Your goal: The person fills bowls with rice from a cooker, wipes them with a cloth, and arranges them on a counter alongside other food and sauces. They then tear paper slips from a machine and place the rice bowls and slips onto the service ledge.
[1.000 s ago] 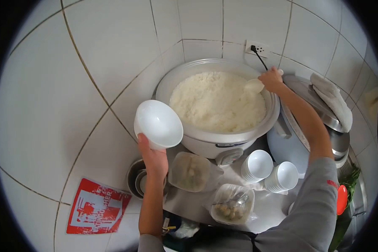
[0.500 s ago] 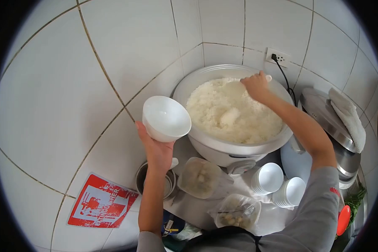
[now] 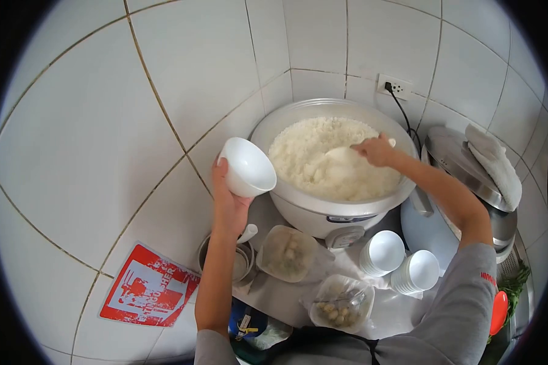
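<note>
My left hand (image 3: 230,198) holds a white bowl (image 3: 249,167), tilted to the right beside the cooker's left rim; nothing shows inside it. Over the large rice cooker (image 3: 304,213), my right hand (image 3: 374,150) is closed round the handle of a pale rice paddle (image 3: 341,159), whose blade lies against the white rice (image 3: 316,137). The handle's end sticks out past my fingers. Rice fills much of the cooker's pot.
Two stacks of white bowls (image 3: 385,252) stand in front of the cooker, near two plastic-wrapped food containers (image 3: 286,254). A metal pot (image 3: 243,261) is at the left. Metal lids (image 3: 463,164) and a cloth (image 3: 496,167) are at the right; a cord (image 3: 402,109) runs from the wall outlet.
My right hand and the paddle have moved down towards the middle of the rice. The bowl in my left hand is tilted more to the right. The view has shifted slightly.
</note>
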Available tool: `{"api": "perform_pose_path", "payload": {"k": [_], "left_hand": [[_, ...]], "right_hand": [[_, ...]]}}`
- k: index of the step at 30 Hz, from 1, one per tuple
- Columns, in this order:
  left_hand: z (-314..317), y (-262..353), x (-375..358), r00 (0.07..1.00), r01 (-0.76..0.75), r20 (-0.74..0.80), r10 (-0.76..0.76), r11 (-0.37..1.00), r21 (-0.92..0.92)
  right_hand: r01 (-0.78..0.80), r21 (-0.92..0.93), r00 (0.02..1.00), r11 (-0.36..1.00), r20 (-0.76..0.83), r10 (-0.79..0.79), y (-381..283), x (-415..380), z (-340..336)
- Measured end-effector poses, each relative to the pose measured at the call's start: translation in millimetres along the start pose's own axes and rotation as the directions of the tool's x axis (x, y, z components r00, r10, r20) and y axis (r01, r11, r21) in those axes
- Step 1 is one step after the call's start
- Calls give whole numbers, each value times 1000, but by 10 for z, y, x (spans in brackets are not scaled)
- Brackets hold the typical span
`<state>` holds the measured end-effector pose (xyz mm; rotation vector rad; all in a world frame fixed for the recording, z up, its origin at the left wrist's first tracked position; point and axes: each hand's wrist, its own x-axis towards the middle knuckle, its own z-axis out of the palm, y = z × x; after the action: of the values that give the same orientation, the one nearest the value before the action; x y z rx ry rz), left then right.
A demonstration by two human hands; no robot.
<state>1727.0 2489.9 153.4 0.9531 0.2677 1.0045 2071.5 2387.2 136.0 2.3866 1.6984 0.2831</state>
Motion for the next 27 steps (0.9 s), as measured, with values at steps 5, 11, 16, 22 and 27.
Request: {"api": "perform_pose_path", "payload": {"k": [5, 11, 16, 22, 27], "left_hand": [[42, -4, 86, 997, 74, -14, -73, 996, 51], [131, -63, 121, 998, 59, 28, -64, 986, 155], [332, -149, 195, 992, 66, 87, -87, 973, 221], [778, -521, 415, 949, 308, -16, -315, 918, 250], [1076, -992, 732, 865, 488, 225, -449, 857, -165]], "right_hand": [[86, 388, 984, 918, 113, -140, -344, -400, -168], [98, 437, 938, 894, 259, -230, -394, -545, -280], [-148, 704, 810, 694, 489, -323, -52, -445, -324], [-174, 654, 894, 736, 418, -160, 341, -124, -936], [-99, -93, 989, 991, 99, 108, -126, 36, -1804]]}}
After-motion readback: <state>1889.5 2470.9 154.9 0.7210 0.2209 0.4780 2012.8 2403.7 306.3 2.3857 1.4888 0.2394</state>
